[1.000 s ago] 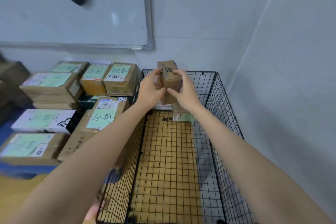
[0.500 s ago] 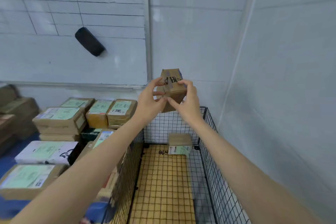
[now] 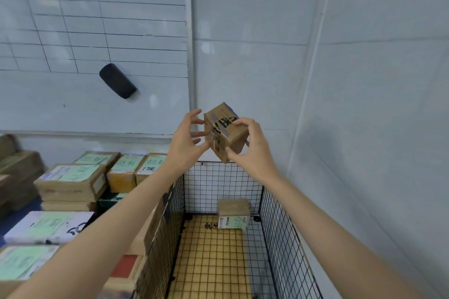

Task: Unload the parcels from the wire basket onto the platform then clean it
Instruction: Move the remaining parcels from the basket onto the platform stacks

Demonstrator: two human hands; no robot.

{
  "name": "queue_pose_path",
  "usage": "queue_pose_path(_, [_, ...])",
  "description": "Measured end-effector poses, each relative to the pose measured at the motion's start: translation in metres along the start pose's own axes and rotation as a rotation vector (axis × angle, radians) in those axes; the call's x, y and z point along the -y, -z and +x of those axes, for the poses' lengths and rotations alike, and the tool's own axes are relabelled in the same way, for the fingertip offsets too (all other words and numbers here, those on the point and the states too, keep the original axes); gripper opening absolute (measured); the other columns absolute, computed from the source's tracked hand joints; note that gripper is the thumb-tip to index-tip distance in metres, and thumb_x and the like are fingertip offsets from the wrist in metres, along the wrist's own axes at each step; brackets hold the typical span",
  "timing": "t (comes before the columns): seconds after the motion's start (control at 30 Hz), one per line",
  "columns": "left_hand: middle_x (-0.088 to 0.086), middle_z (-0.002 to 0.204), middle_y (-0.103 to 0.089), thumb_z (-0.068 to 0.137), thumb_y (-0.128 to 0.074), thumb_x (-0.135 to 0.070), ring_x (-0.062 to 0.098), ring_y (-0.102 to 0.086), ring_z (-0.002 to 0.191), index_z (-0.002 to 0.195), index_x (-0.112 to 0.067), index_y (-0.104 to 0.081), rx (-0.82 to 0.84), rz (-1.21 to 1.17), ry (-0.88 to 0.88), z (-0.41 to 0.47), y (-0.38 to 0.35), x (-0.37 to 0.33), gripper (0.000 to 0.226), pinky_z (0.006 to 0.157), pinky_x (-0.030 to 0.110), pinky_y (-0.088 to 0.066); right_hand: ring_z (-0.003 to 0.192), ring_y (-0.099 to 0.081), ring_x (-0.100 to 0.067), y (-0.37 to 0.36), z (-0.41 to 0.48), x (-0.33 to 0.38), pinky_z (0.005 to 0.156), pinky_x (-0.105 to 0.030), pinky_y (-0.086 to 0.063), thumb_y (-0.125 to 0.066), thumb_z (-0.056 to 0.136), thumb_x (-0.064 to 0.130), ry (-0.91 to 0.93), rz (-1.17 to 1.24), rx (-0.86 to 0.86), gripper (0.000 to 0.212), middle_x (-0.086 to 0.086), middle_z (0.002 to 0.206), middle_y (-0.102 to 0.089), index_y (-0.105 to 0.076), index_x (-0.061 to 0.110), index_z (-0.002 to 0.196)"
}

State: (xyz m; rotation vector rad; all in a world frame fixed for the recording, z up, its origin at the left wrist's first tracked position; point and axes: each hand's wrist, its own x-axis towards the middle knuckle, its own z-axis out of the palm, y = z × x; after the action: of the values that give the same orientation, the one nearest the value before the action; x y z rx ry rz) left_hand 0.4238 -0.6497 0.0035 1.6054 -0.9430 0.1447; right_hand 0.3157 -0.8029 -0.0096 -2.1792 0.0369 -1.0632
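We find the parcel [image 3: 226, 132] tilted above the far wall of the wire basket [image 3: 279, 226], right hand [image 3: 252, 150] gripping it, left hand [image 3: 187, 143] pinching lightly. So loose a hold could let it slip inside, onto the second parcel [image 3: 233, 213].

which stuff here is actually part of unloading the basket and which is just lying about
Part of the job: taped box, held by the left hand and right hand; wire basket; labelled parcel on its floor; stacked parcels left of it.
Just lying about: black eraser stuck on the whiteboard.
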Motion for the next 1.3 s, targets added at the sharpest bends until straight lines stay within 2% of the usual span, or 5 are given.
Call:
queue_pose_path(0.23, [-0.006, 0.121, -0.054, 0.081, -0.079, -0.013, 0.01, -0.068, 0.094, 0.141, -0.026, -0.046, 0.06, 0.045, 0.017, -0.006, -0.001, -0.008, 0.07, 0.091, 0.035, -0.056, 0.119, -0.046, 0.007, 0.018, -0.005, -0.003, 0.097, -0.009, -0.039, -0.078, 0.072, 0.003, 0.013, -0.034, 0.101, 0.096, 0.011, 0.136, -0.047, -0.028, 0.026, 0.151])
queue_pose_path(0.47, [-0.002, 0.119, -0.052, 0.08, -0.081, -0.022, 0.016, -0.067, 0.098, 0.13, -0.042, -0.046, 0.098, 0.008, 0.023, -0.015, 0.002, -0.014, 0.064, 0.088, 0.032, -0.057, 0.132, -0.045, -0.01, 0.037, -0.007, -0.006, 0.103, -0.032, -0.044, -0.075, 0.072, 0.007, 0.128, -0.235, 0.112, 0.082, 0.014, 0.143, -0.048, -0.041, 0.036, 0.14])
queue_pose_path(0.57, [-0.002, 0.12, -0.049, 0.082, -0.079, -0.026, 0.013, -0.064, 0.101, 0.141, -0.044, -0.037, 0.147, 0.02, 0.004, -0.017, 0.004, -0.017, 0.074, 0.079, 0.014, -0.052, 0.129, -0.044, -0.006, 0.041, -0.009, -0.005, 0.094, -0.031, -0.049, -0.073, 0.075, 0.003, 0.149, -0.248, 0.126, 0.081, 0.016, 0.149, -0.04, -0.04, 0.038, 0.139])
queue_pose_path(0.9, [0.0, 0.132, -0.043, 0.087, -0.073, -0.016, 0.018, -0.057, 0.114, 0.118, -0.047, -0.043, 0.115, 0.032, -0.066, -0.023, 0.003, -0.016, 0.053, 0.085, 0.014, -0.051, 0.136, -0.035, -0.002, 0.042, -0.013, 0.007, 0.097, -0.023, -0.045, -0.084, 0.076, 0.017, 0.053, 0.017, 0.208, 0.074, 0.018, 0.149, -0.027, -0.045, 0.032, 0.138])
queue_pose_path(1.3, [-0.004, 0.137, -0.038, 0.09, -0.07, -0.014, -0.012, -0.056, 0.106, 0.112, -0.042, -0.045, 0.077, -0.105, -0.094, -0.042, 0.003, -0.023, 0.044, 0.082, 0.012, -0.05, 0.131, -0.049, -0.022, 0.032, -0.01, 0.027, 0.103, -0.038, -0.051, -0.06, 0.097, 0.029, -0.119, 0.282, 0.057, 0.017, 0.015, 0.14, -0.044, -0.045, 0.03, 0.104])
